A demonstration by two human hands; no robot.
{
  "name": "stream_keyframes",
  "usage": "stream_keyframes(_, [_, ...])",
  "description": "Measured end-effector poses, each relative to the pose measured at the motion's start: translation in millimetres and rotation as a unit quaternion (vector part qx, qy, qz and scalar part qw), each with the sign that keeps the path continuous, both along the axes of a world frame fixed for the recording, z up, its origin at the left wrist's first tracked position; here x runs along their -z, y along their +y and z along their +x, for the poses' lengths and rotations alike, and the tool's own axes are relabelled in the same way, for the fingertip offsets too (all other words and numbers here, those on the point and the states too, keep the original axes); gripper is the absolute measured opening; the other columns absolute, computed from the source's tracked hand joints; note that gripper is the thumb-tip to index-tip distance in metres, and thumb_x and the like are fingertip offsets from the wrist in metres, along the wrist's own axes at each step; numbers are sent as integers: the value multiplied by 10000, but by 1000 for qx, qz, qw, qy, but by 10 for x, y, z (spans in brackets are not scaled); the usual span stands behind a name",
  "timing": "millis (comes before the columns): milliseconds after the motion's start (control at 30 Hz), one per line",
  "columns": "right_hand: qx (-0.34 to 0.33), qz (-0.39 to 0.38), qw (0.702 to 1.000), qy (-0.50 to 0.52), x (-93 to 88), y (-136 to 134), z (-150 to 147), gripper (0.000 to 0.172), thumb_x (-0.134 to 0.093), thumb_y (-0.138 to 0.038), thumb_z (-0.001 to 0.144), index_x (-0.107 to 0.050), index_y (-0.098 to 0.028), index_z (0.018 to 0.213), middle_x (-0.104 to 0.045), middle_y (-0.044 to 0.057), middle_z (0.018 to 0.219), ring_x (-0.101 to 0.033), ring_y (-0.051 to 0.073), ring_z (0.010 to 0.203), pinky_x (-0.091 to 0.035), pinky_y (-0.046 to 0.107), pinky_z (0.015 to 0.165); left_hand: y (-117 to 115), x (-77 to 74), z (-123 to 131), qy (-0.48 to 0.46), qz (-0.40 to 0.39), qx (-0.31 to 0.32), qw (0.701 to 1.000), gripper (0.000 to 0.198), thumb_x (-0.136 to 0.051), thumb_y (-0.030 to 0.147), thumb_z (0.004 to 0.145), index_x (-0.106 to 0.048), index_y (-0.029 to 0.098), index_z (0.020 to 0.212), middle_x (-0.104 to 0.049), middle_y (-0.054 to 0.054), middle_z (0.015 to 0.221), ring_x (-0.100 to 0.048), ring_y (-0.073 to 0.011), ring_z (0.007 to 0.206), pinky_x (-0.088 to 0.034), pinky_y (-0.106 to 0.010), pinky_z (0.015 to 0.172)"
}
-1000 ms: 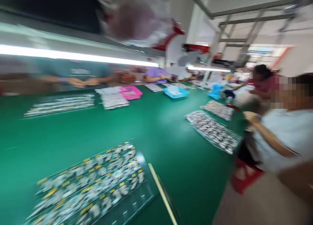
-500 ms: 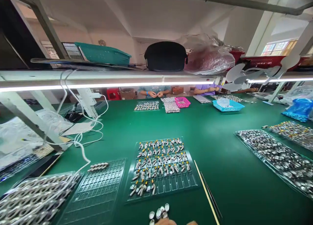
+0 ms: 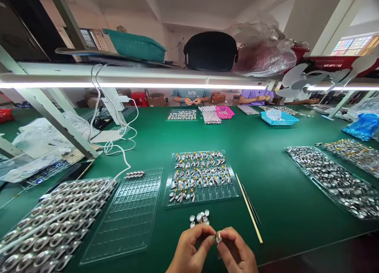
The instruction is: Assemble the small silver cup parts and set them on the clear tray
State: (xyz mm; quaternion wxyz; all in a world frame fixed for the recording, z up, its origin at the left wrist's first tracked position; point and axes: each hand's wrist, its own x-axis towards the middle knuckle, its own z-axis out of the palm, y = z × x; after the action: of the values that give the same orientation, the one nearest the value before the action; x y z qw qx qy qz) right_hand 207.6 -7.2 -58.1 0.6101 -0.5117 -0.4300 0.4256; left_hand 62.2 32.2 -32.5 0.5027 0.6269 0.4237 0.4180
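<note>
At the near edge of the table, my left hand [image 3: 194, 247] and my right hand [image 3: 238, 251] meet with fingertips pinched. Between them they grip a small round silver part [image 3: 218, 237] that looks like an earbud shell, with a bit of orange on it. Just beyond my left fingers lies a small heap of round silver caps [image 3: 199, 217]. Farther off, a clear compartment tray [image 3: 217, 193] holds rows of grey stemmed pieces with orange tabs, like earbud halves. Its front row is only partly filled.
Tweezers [image 3: 251, 205] and a thin wooden stick [image 3: 249, 209] lie to the right. On the left are another clear tray [image 3: 124, 217] and rows of grey ring-shaped parts [image 3: 53, 227], crossed by a white cable [image 3: 122, 170]. A tray of silver parts [image 3: 331, 180] sits far right.
My view has tilted down. Both hands, barely visible at the bottom edge before, now show fully, pinching the small silver part just in front of the heap of caps.
</note>
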Motion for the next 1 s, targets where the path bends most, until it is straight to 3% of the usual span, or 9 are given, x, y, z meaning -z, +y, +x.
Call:
stream_keyframes(167, [-77,-103,990,56,-163,-17,40,260,-727,-432,827,-720,-202,949,-672,29,774,-572,136,623,-493,243,580,-91,-189,-78,-82,-127,-21,988,244,-739,371,793,-764,141,872,-735,-69,761,-612,-143,623,-522,-228,607])
stream_keyframes(300, [-105,-140,973,152,-188,-5,55,230,-747,-387,822,-709,-198,948,-646,0,752,-524,97,590,-443,220,549,-83,-218,-155,-111,-201,-27,973,282,-789,313,733,-771,140,955,-751,-69,831,-646,-153,671,-553,-249,640])
stream_keyframes(600, [-105,-161,973,127,-196,-72,89,213,-723,-361,847,-703,-193,976,-623,-5,730,-509,103,588,-433,244,559,-139,-107,-178,-101,-215,-9,971,255,-791,278,731,-781,152,952,-759,-67,828,-664,-177,725,-555,-269,677])
stream_keyframes(1000, [-83,-162,979,89,-175,-129,67,194,-722,-352,847,-706,-214,982,-654,9,804,-536,110,631,-451,244,567,-149,-173,-221,-130,-247,27,960,246,-728,291,817,-751,147,1015,-751,-56,841,-656,-153,731,-550,-243,668])
